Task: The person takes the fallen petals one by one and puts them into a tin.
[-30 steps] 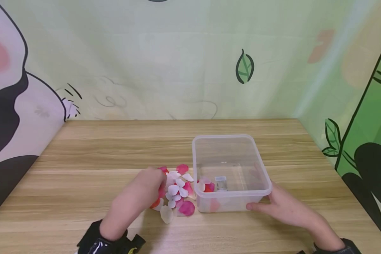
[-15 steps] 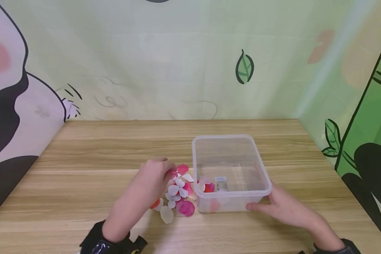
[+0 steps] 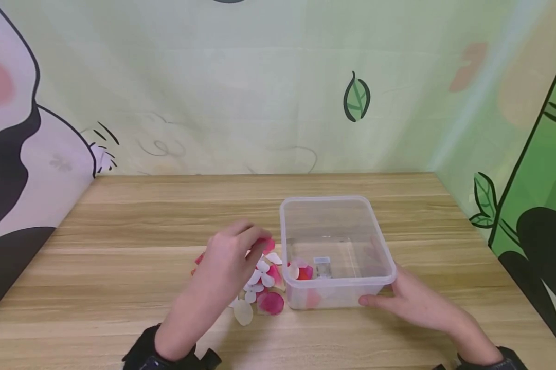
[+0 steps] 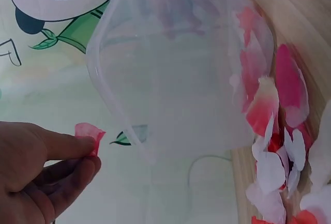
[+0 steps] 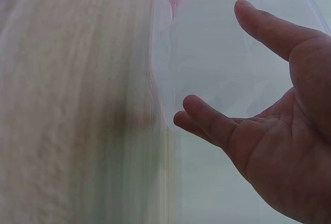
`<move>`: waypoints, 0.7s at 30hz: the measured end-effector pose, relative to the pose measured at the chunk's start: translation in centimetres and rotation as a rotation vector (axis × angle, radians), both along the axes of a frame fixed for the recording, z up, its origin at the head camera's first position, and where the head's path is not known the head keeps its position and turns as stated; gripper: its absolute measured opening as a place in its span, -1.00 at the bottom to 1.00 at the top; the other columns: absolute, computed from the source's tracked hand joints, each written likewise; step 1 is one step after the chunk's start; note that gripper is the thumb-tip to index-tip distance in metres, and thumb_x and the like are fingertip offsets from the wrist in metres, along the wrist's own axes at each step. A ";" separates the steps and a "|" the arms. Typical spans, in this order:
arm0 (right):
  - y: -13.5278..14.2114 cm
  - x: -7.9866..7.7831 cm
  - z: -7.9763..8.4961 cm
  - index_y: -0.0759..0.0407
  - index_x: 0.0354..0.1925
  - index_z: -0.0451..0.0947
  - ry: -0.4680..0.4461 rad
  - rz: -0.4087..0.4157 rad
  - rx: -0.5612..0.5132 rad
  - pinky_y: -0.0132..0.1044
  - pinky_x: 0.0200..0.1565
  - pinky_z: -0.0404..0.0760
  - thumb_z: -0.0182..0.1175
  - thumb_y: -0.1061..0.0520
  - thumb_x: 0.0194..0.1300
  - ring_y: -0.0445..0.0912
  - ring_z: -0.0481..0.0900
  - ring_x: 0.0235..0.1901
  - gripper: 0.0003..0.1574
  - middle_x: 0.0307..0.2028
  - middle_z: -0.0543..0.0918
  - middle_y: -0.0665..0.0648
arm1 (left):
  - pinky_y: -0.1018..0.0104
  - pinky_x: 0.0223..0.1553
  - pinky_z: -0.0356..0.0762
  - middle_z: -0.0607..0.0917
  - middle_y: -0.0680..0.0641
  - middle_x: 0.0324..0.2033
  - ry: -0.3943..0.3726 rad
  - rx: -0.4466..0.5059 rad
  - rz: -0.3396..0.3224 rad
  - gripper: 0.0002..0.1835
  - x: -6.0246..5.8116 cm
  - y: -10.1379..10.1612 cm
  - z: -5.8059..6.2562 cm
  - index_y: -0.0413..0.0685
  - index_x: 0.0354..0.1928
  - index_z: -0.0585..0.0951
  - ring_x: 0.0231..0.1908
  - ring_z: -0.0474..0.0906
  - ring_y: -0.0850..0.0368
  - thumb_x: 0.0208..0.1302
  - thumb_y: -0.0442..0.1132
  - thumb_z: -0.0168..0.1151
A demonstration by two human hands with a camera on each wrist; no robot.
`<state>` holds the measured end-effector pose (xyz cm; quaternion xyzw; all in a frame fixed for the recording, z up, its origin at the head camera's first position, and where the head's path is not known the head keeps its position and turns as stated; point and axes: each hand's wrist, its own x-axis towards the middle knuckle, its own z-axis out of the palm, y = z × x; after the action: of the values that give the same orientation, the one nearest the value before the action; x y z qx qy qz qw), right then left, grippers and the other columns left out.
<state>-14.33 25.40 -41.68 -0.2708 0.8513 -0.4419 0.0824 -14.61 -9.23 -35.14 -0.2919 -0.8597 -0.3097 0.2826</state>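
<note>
My left hand (image 3: 227,262) is raised above a pile of artificial petals. Between thumb and fingertips it pinches a pink petal (image 4: 88,132), plain in the left wrist view. White flower-shaped petals (image 3: 261,276), a magenta petal (image 3: 271,303) and others lie heaped beneath, partly hidden by the hand. To the right of the heap stands a clear plastic box (image 3: 340,282), lidless, with several petals (image 3: 303,272) in its left front corner. My right hand (image 3: 421,306) lies against the box's front right corner, thumb at the front wall, its other fingers extended along the side.
The box and petals rest on a wooden table (image 3: 166,205). Behind it hangs a pale green backdrop (image 3: 259,103) with cartoon drawings. Inside the box, a small label (image 3: 322,261) shows on the bottom. Red petals (image 3: 199,258) peek out left of my left hand.
My left hand has risen out of the petal heap and shifted slightly right toward the box, carrying the pink petal. My right hand and the box have stayed put.
</note>
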 end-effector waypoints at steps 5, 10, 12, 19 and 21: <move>0.0 0.0 0.0 0.20 0.57 0.03 0.002 -0.001 0.003 -0.05 0.20 0.53 0.47 -0.02 0.27 0.11 0.57 0.19 0.15 0.25 0.55 0.22 | 0.42 -0.36 0.65 0.69 -0.03 -0.35 0.050 0.046 -0.036 -0.76 0.5 0.7 0.3 -0.25 -0.25 0.76 -0.39 0.65 0.15 0.02 -0.56 0.56; 0.0 0.0 0.0 0.24 0.56 0.03 0.000 -0.006 0.010 -0.02 0.18 0.55 0.46 -0.04 0.27 0.11 0.57 0.18 0.16 0.25 0.55 0.22 | 0.46 -0.31 0.65 0.69 -0.03 -0.34 0.099 0.075 -0.088 -0.75 0.8 1.5 0.6 -0.25 -0.23 0.76 -0.37 0.68 0.16 0.03 -0.56 0.55; 0.0 0.0 0.0 0.25 0.57 0.01 -0.002 -0.007 0.011 -0.01 0.18 0.55 0.46 -0.04 0.27 0.11 0.57 0.19 0.18 0.25 0.54 0.22 | 0.47 -0.29 0.65 0.69 -0.03 -0.33 0.097 0.074 -0.114 -0.76 0.9 1.9 0.7 -0.25 -0.22 0.75 -0.36 0.68 0.16 0.04 -0.54 0.55; 0.0 0.1 0.2 0.24 0.58 -0.01 -0.008 -0.015 0.022 -0.01 0.18 0.54 0.46 -0.06 0.28 0.10 0.57 0.19 0.19 0.25 0.55 0.22 | 0.53 -0.29 0.62 0.68 -0.04 -0.29 0.078 0.046 -0.182 -0.76 1.0 2.8 0.4 -0.24 -0.20 0.73 -0.35 0.64 0.16 0.08 -0.53 0.53; 0.0 0.1 0.2 0.24 0.57 0.00 -0.011 -0.017 0.024 -0.02 0.18 0.54 0.46 -0.06 0.28 0.10 0.57 0.19 0.18 0.25 0.55 0.21 | 0.53 -0.28 0.61 0.68 -0.05 -0.28 0.078 0.030 -0.200 -0.75 1.0 2.9 0.3 -0.25 -0.19 0.72 -0.34 0.63 0.13 0.08 -0.52 0.53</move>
<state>-14.21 25.37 -41.44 -0.2604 0.8582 -0.4338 0.0866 -13.66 -6.30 -34.84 -0.3840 -0.8098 -0.3376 0.2876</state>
